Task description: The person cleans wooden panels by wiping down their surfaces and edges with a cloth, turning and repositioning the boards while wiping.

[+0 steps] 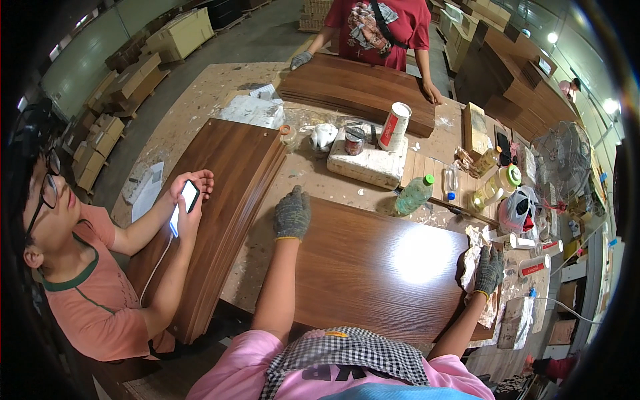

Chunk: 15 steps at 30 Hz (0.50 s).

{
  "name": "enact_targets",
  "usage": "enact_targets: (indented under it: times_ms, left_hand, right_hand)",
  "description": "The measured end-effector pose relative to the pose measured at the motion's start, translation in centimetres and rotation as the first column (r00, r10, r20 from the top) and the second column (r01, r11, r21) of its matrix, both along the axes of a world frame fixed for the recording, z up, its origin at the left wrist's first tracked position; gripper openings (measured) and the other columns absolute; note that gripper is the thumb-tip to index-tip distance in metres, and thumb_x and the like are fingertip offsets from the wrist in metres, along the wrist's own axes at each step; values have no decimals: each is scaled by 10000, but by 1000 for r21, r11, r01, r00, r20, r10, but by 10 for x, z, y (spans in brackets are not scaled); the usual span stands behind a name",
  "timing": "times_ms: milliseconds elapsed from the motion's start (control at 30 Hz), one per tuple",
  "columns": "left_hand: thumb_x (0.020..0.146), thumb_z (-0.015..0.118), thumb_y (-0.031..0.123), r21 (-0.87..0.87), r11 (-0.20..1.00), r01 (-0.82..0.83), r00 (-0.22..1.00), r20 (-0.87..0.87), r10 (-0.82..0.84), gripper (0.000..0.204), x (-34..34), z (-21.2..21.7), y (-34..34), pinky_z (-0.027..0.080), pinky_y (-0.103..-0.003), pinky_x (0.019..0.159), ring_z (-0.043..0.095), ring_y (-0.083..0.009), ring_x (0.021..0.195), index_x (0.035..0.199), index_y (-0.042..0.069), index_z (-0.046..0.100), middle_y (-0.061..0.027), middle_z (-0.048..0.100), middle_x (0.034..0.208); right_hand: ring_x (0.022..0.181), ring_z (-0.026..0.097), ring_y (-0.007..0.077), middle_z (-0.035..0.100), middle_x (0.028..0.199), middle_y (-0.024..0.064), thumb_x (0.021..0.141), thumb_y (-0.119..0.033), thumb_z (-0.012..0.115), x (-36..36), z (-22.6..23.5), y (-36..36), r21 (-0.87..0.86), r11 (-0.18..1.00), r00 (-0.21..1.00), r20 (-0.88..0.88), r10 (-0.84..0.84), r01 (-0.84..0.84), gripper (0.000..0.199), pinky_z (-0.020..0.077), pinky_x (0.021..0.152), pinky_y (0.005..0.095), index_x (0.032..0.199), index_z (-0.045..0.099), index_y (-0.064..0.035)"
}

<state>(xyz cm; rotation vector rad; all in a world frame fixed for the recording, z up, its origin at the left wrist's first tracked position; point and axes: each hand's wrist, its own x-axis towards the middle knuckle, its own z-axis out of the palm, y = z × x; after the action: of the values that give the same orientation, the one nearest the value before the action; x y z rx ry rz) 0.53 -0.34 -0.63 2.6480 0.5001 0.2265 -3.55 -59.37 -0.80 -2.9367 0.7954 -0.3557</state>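
Observation:
A dark brown wood-grain board (360, 267) lies in front of me, with a bright glare near its right part. At its far left corner rests my left hand (292, 215) in a grey knitted glove, fingers stretched out and pointing away from me. My right hand (491, 270), gloved alike, is at the board's right edge with its fingers extended. It lies against a crumpled cream-coloured cloth or paper (474, 250) there; how firmly it touches this I cannot tell. Neither hand appears to grasp anything.
At left, a person holds a lit phone (180, 207) over a board stack (220, 167). Another person stands behind the far stack (360, 83). Between stand a green-capped bottle (413, 195), a stained white block (367, 162), a tin (354, 141) and a red-white cylinder (395, 127). Bottles and a fan (563, 160) are right.

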Motion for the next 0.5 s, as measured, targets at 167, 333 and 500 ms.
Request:
enact_targets:
  times_ms: [167, 333, 500]
  left_hand:
    - [1069, 433, 332, 3, 1000, 2, 1000, -17, -2, 442, -1, -1, 2, 515, -512, 963, 655, -432, 1089, 1310, -2, 594, -278, 687, 1169]
    - [1070, 433, 324, 1, 1000, 1, 1000, 7, -1, 434, -2, -3, 1, 517, -510, 961, 653, -437, 1090, 1303, -5, 594, -280, 688, 1164]
    - [1067, 446, 314, 2, 1000, 10, 1000, 25, -10, 420, 0, -4, 0, 520, -511, 953, 656, -437, 1082, 1295, -5, 595, -280, 688, 1161]
  right_hand:
    - [1369, 507, 356, 572, 1458, 192, 991, -513, 551, -1, 2, 4, 5, 1000, 1000, -8, -4, 4, 545, 378, 1154, 439, 1360, 668, -129]
    - [1367, 509, 353, 573, 1460, 188, 991, -515, 551, -2, 6, 9, 16, 1000, 1000, -1, -11, 11, 540, 380, 1152, 440, 1361, 669, -139]
    - [1352, 525, 350, 578, 1452, 193, 986, -517, 558, -1, -2, 1, -32, 999, 999, 34, -6, 7, 535, 398, 1137, 439, 1338, 687, -135]
